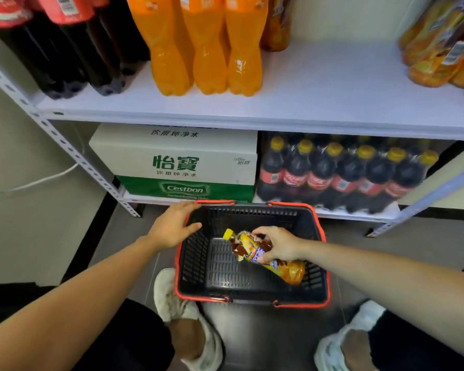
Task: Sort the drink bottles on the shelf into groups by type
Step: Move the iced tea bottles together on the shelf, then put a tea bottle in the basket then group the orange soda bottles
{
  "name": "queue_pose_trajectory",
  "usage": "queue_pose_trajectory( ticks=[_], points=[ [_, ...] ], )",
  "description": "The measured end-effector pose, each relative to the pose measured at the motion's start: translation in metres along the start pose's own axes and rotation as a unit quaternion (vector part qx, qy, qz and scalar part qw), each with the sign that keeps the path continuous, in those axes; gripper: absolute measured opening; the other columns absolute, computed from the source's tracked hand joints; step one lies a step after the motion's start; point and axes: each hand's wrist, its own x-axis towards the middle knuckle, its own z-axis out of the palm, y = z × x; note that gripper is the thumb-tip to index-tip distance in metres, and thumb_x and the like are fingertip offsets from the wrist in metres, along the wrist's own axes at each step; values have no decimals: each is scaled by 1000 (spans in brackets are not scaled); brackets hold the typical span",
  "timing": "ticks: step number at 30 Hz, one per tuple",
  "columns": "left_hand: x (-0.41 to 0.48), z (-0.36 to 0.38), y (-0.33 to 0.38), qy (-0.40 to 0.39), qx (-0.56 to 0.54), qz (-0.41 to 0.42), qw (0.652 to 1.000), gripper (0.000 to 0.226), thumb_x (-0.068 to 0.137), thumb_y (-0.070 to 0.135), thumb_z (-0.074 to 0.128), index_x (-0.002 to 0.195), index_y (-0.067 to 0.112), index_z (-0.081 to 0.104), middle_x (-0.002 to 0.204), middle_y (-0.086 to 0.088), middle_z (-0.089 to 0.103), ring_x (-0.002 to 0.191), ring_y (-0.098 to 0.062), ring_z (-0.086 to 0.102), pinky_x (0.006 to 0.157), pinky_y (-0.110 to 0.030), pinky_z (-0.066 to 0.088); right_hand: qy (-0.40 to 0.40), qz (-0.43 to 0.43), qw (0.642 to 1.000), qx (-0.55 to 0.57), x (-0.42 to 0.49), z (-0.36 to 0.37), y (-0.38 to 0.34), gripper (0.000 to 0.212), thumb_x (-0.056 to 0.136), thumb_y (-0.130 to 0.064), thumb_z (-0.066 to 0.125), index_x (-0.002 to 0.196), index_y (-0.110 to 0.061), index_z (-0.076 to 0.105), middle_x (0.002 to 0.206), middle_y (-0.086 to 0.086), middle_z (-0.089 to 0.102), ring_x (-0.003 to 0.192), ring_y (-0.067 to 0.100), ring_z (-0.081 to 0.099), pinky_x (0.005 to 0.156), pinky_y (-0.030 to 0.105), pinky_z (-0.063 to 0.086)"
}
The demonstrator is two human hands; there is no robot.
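**Status: iced tea bottle in the basket, held by my right hand**

1. Upper shelf, left end: large cola bottles with red labels stand in a group.
2. My left hand is spread wide, fingers straight, and holds nothing. It sits at the far-left corner of the basket rim. I cannot tell whether the fingers press on the rim or hover just above it.
3. Lower shelf, left: a white and green water carton sits directly behind that hand.
4. Upper shelf, centre: orange soda bottles stand just beside the cola group. The board to their right is bare.
5. The black basket with a red rim stands on the floor between my two shoes.
6. The iced tea bottle lies tilted inside the basket, its yellow cap pointing left and its base near the right wall.
7. My right hand grips this bottle round its middle, fingers and thumb curled over the label.
8. Lower shelf, right: a shrink-wrapped pack of small cola bottles with yellow caps.
9. Upper shelf, right end: more tea bottles, well apart from the orange soda.
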Motion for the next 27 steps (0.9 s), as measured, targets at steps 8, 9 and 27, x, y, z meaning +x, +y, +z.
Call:
queue_pose_trajectory(
  ticks=[8,9,27],
  points=[
    [-10,59,-5,47,-39,-12,998,66,103,27,61,160,12,30,168,-3,17,143,-27,43,115,-42,41,-4,65,995,-70,48,52,40,86,79,-29,85,152,-25,40,149,5,52,135,27,50,112,39,40],
    [-13,66,-4,67,-43,-7,997,66,103,25,60,160,10,29,169,-5,14,149,-27,35,119,-41,38,-1,70,995,-76,53,56,44,86,80,-30,85,152,-25,40,149,6,52,135,27,50,111,38,40],
    [-3,80,15,69,-99,-19,993,50,92,24,72,139,15,60,168,2,16,144,-28,42,116,-36,34,-103,61,950,-288,38,16,28,56,92,-34,68,144,-21,51,135,12,62,120,31,60,96,34,51]
  ],
)
